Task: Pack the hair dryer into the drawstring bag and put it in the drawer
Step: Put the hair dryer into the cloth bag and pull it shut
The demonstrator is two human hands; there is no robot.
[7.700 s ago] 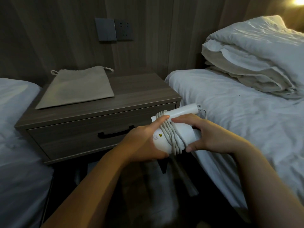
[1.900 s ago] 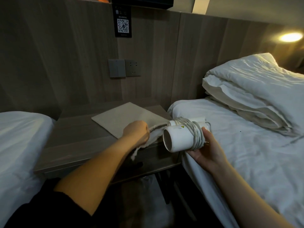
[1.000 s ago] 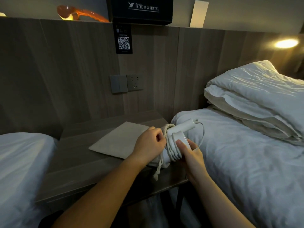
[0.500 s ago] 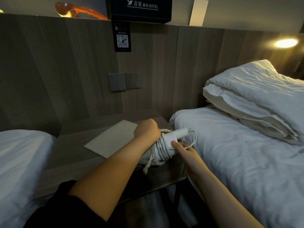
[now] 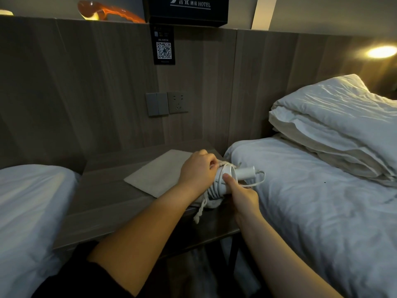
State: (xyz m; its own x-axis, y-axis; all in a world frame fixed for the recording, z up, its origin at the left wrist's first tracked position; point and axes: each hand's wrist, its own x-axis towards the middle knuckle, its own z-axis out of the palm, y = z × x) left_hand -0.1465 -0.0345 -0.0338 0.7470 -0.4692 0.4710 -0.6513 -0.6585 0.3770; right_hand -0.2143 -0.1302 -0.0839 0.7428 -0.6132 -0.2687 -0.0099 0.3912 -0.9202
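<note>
The white hair dryer [image 5: 240,174], its cord wound round the barrel, lies at the right edge of the wooden nightstand [image 5: 103,203]. Its front end sits inside the mouth of the beige drawstring bag [image 5: 159,175], which lies flat on the nightstand top. My left hand [image 5: 197,171] grips the bag's mouth over the dryer. My right hand [image 5: 242,195] holds the dryer's rear end, thumb on the barrel. A drawstring end [image 5: 200,211] hangs over the nightstand's front edge. The drawer is out of sight below.
A bed with white sheets [image 5: 322,201] and a folded duvet [image 5: 335,125] lies to the right, another bed [image 5: 28,207] to the left. A switch and socket [image 5: 167,103] sit on the wooden wall panel behind.
The dryer's barrel has gone further into the bag's mouth over the last second. My left hand has slid the bag's opening along it, and my right hand has shifted to the rear end.
</note>
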